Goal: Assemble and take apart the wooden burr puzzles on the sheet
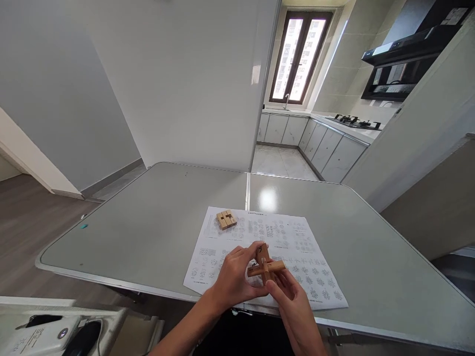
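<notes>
Between both hands is a wooden burr puzzle [272, 267], made of brown notched sticks that cross one another. A dark mark shows on its upright stick. My left hand [235, 277] grips it from the left, with fingers at the upright stick's top and thumb low down. From the lower right, my right hand [293, 301] pinches its lower part; some of those fingers are hidden behind the wood. Below the hands lies a printed sheet [222, 247] covered in small diagrams. Several paler wooden pieces [226, 219] sit together near the sheet's upper left corner.
The grey-green table [148, 232] has a metal edge and a seam down its middle. A small teal object [84, 226] lies near its left edge. At the lower left stands a white surface holding a white box [44, 338] and dark items. A kitchen opens beyond the table.
</notes>
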Tool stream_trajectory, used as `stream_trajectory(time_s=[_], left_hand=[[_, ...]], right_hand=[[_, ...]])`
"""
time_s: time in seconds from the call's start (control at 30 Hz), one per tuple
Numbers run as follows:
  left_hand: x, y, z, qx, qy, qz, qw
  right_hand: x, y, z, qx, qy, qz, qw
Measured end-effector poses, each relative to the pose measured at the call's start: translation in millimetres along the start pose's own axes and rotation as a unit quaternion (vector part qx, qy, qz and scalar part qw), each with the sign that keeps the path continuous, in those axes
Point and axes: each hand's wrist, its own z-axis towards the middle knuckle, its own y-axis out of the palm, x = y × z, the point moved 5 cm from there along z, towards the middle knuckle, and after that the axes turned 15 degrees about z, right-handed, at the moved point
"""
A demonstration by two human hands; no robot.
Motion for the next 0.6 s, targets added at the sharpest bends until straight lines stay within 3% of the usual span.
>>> stream_trajectory(time_s=[0.23, 0.6], left_hand=[[4, -0.2, 3, -0.012, 0.019, -0.026, 0.999], [2, 3.2, 1, -0.033, 0.011, -0.038, 0.999]], right_hand=[[1, -2, 5, -0.015, -0.003, 0.0, 1.0], [-6, -1, 1, 0.015, -0.041, -0.034, 0.998]])
